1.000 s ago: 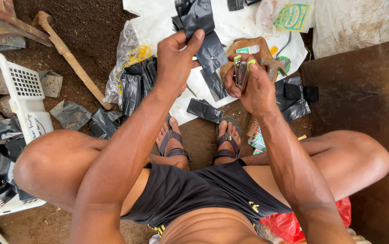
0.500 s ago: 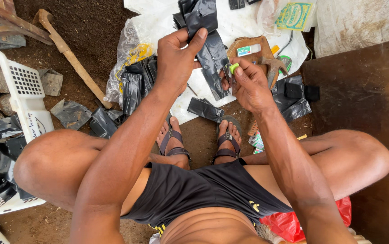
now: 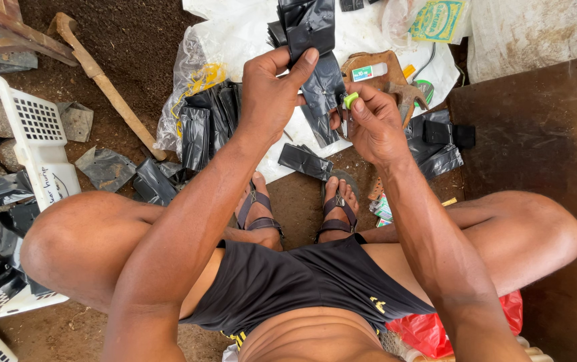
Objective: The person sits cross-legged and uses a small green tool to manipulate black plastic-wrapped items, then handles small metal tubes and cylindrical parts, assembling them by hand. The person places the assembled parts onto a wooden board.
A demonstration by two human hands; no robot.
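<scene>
My left hand (image 3: pixel 271 94) pinches a black plastic bag (image 3: pixel 312 37) between thumb and fingers and holds it up over the white sheet (image 3: pixel 241 33). My right hand (image 3: pixel 372 124) sits just right of it, shut on a small tool with a bright green end (image 3: pixel 349 100) pressed against the bag's lower edge. The two hands almost touch. Under them my sandalled feet rest on the dirt next to a flat black bag (image 3: pixel 305 161).
A pile of folded black bags (image 3: pixel 201 124) lies left of my hands. A white basket (image 3: pixel 33 121) with soil-filled bags stands at the far left. A wooden-handled tool (image 3: pixel 100 80) lies on the soil. A dark board (image 3: pixel 536 147) fills the right side, with a red bag (image 3: pixel 422 328) by my thigh.
My right hand has moved up and left with the green-ended tool, from beside the bag to against it. My left hand has kept hold of the bag and shifted slightly.
</scene>
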